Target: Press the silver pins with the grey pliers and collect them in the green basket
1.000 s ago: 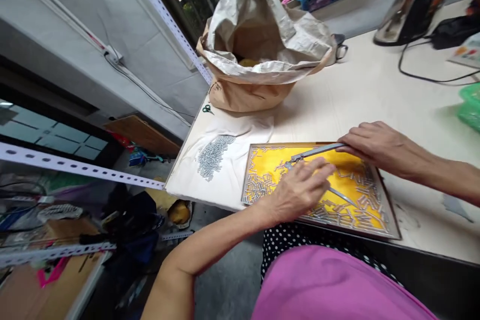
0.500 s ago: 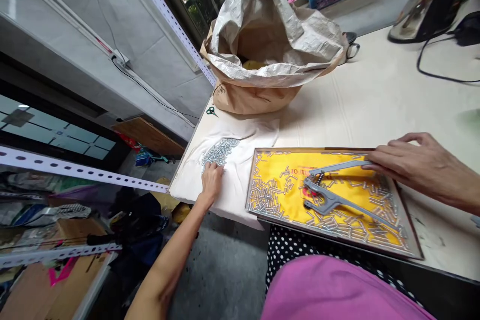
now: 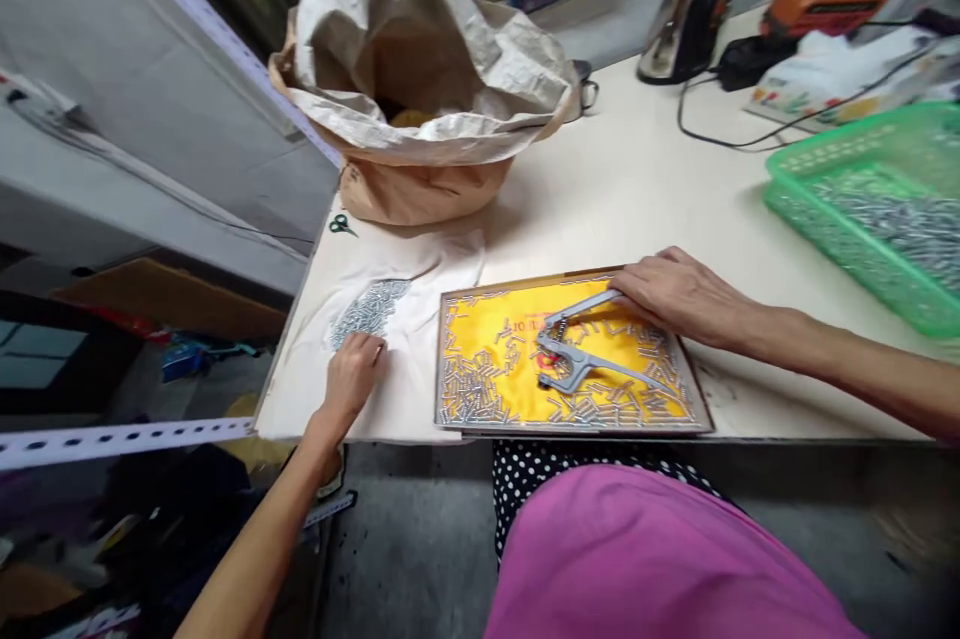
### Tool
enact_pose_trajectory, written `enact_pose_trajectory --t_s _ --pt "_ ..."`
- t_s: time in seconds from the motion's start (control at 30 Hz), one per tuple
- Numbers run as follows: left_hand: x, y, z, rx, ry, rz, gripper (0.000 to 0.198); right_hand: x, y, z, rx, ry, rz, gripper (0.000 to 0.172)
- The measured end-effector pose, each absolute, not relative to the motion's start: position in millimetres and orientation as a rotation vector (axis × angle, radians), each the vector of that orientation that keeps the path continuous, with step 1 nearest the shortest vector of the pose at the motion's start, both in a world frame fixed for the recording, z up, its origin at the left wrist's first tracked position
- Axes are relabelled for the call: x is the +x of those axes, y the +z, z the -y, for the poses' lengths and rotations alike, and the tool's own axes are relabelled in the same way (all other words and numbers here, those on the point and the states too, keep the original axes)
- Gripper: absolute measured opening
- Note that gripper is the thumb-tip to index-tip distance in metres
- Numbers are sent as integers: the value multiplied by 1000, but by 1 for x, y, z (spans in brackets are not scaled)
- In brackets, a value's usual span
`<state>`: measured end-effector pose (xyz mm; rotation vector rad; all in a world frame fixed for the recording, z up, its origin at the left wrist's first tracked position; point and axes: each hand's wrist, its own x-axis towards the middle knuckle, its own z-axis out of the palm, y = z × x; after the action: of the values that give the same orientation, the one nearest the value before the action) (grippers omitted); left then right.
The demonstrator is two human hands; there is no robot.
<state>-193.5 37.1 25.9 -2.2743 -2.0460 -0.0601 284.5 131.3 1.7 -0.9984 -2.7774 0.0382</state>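
My left hand (image 3: 354, 374) is at the near edge of a pile of small metal pins (image 3: 371, 309) on a white cloth (image 3: 412, 359). Its fingers are curled together, and what they pinch is hidden. My right hand (image 3: 667, 294) grips the upper handle end of grey spring-loaded hand pliers (image 3: 581, 369) at the tray's far right edge. The pliers' handles are spread apart, above a shallow rectangular tray (image 3: 440, 359) with a yellow lining. Loose metal pins (image 3: 472, 389) lie about the tray, thickest at its left and along the near side.
A large open paper sack (image 3: 427, 184) stands behind the cloth, with small scissors (image 3: 342, 224) beside it. At right is a green basket (image 3: 840, 249) of metal pieces. A kettle (image 3: 686, 14) and its cord sit farther back. The table's front edge runs just below the tray.
The view has swung right, bringing the green basket into sight. My left hand remains at the pin pile, and my right hand is still on the pliers' handle.
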Motion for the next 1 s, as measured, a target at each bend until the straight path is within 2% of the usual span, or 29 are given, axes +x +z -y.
enact_pose_trajectory --t_s 0.17,0.27,0.37,0.6,0.8,1.0 --pt "-95 28 -10 -2191 -1158 2703 25 269 13 -132 -891 -79 2700 36" --pt "-35 18 2 -2217 -1412 2896 24 259 14 -134 -820 -112 2716 34" --pt "-8 5 2 -2260 -1435 2900 21 253 13 -136 -791 -136 2719 32" --pt "-6 -11 -5 -2378 -1215 2904 22 252 15 -136 -786 -173 2720 27" --pt "-1 -15 -6 -2379 -1227 3127 26 251 14 -136 -793 -180 2744 25" --pt "-2 -7 -7 -2542 -968 3010 19 249 3 -132 -803 -68 2728 22"
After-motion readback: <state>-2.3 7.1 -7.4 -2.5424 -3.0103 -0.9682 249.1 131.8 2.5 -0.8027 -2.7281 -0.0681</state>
